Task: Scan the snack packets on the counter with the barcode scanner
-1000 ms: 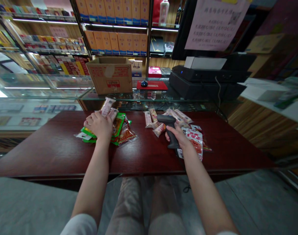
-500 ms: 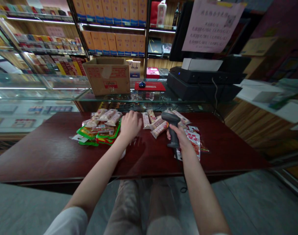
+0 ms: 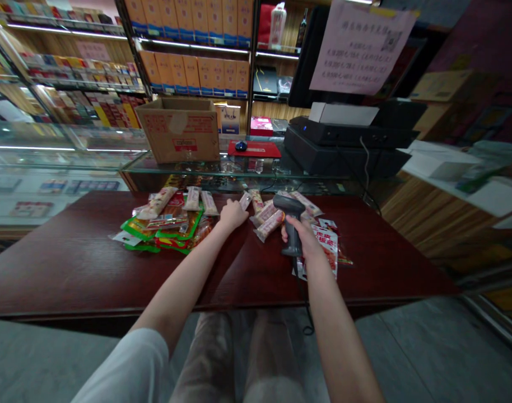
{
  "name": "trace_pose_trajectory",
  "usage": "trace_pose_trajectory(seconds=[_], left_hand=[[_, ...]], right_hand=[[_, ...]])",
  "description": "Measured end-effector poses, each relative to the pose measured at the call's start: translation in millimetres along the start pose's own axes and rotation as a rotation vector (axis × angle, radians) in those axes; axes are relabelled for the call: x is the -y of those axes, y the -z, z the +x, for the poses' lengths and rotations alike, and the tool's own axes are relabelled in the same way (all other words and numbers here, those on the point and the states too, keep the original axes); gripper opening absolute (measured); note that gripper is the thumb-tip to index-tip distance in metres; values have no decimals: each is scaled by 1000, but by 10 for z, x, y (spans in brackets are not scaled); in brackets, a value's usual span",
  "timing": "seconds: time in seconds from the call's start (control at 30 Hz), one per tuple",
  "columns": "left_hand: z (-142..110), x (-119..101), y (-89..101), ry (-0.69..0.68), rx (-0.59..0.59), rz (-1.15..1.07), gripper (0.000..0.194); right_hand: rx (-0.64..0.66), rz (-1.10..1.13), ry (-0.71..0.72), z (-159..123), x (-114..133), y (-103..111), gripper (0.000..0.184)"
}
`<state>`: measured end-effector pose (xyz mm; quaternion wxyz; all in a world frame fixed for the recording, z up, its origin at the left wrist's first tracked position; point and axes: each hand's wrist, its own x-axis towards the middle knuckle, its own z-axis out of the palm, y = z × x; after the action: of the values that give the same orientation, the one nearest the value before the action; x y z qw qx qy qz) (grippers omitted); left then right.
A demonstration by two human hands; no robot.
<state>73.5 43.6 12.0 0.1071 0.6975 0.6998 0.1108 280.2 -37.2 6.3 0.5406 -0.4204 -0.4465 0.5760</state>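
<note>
Desk (image 3: pixel 71 257), seen from where I stand: goods in two groups, pile (image 3: pixel 182 228) on the wearer's left, a looser cluster on the right.

Step, my judgement: one bar (image 3: pixel 246 200) is being singled out while the scanner is kept ready. Bar sits between the groups, toward the desk's far side, just beside the cluster. Next move seems to call for a sure hold on it, label free of the fingers and facing the scanner.

Left hand (image 3: pixel 233 214): curled at the bar's near end; fingertips hidden, so I cannot tell whether it is gripped. Right hand (image 3: pixel 302 230): wrapped around the scanner's handle, scanner head above the cluster.

Counts, large to small:
Desk: 1
Carton (image 3: pixel 180 134), behind, on the glass counter (image 3: pixel 134 163): 1
Pouch (image 3: pixel 325 243), red and white, under the right forearm: 1 clear, more packaging behind it
Green-edged packets in pile: 2 at least, overlapped
Scanner (image 3: pixel 287 205): 1
Bars: 3 plain on pile, 1 at left hand, 5 or more in cluster, some covered
</note>
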Motion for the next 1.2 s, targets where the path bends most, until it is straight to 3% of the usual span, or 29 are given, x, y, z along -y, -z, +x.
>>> trace_pose_trajectory(seconds=[0.17,0.27,0.57,0.9,0.97,1.07,1.2], left_hand=[[-352,278,244,-194,-206,-6,42],[-555,460,316,-273,-279,-18,49],[-728,649,199,-240,-275,69,55],[-759,623,191,-229,-222,45,57],[-767,618,219,-210,-256,54,57],[-780,653,367,-114,-414,105,53],[-776,806,680,155,-628,196,53]], right_hand=[[30,-38,-9,-34,10,-54,37],[55,-71,11,-65,0,-109,39],[198,-89,3,-87,-56,-146,40],[190,-75,-11,-93,-66,-184,40],[182,-70,-14,-71,-86,-149,39],[151,-42,6,-59,-95,-120,39],[140,-19,0,-81,-67,-140,38]])
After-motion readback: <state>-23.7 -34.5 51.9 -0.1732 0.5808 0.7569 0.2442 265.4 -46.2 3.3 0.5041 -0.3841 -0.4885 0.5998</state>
